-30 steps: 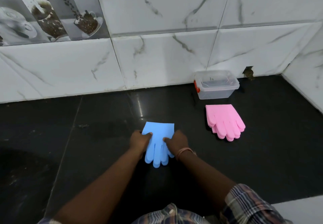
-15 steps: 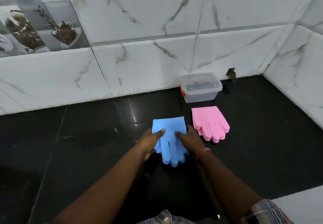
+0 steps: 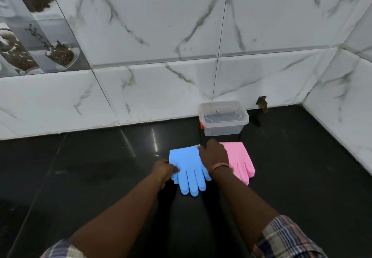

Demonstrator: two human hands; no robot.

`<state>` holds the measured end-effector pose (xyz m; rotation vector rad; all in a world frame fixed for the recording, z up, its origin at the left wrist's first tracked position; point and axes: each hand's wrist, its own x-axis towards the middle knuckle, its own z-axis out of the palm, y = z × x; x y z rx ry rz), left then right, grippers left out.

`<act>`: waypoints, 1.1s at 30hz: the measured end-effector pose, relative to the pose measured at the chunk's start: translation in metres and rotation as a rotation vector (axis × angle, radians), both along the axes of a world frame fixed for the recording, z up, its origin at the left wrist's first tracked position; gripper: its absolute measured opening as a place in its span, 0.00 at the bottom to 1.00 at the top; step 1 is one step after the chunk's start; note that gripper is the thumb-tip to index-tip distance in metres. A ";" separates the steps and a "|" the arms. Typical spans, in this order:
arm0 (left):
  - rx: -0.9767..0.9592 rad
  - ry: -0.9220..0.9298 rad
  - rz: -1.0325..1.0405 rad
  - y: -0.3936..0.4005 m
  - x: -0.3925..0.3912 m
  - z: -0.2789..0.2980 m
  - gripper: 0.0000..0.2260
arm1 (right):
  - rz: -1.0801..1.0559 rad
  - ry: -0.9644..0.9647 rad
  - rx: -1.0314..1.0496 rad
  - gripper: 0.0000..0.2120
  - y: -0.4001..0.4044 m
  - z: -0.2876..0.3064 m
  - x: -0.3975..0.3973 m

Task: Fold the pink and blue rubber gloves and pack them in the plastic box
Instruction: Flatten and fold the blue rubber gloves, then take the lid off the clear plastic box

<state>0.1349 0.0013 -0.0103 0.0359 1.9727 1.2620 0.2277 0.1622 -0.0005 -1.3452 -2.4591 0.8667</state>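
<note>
Blue gloves (image 3: 190, 169) lie flat on the black table (image 3: 302, 177), pink gloves (image 3: 240, 161) right beside them, plastic box (image 3: 224, 119) behind. Left hand (image 3: 164, 170) pinches the blue thumb edge; right hand (image 3: 214, 155) rests flat on the cuff. I'd pin the cuff and fold squarely.

Your worktop (image 3: 90, 177) is glossy black stone running back to the tiled wall. At its rear edge, towards the right corner, stands the clear plastic box (image 3: 223, 117). Just in front of it lie the pink gloves (image 3: 240, 161), with the blue gloves (image 3: 188, 167) flat beside them on the left.
</note>
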 end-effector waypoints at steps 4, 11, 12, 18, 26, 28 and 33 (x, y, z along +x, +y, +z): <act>-0.059 0.171 0.054 0.008 -0.009 0.014 0.09 | -0.433 0.487 -0.702 0.31 0.043 0.029 -0.031; 0.028 0.146 0.165 0.004 -0.018 0.026 0.08 | -0.617 0.827 -1.150 0.26 0.076 0.034 -0.049; 0.061 0.116 0.166 0.001 -0.018 0.027 0.11 | -0.600 0.871 -1.190 0.25 0.071 0.036 -0.051; 0.365 -0.029 0.412 -0.026 -0.018 0.040 0.13 | -0.221 0.869 -1.028 0.13 -0.032 0.037 -0.053; 0.315 0.033 0.532 -0.127 -0.013 0.038 0.20 | 0.164 0.447 -1.017 0.16 -0.157 0.011 -0.015; 0.331 -0.087 0.528 -0.153 -0.001 0.026 0.16 | 0.232 0.346 -0.965 0.17 -0.160 0.011 -0.010; 0.440 -0.329 0.606 -0.189 0.028 0.010 0.12 | 0.308 0.107 -0.668 0.16 -0.168 0.014 -0.020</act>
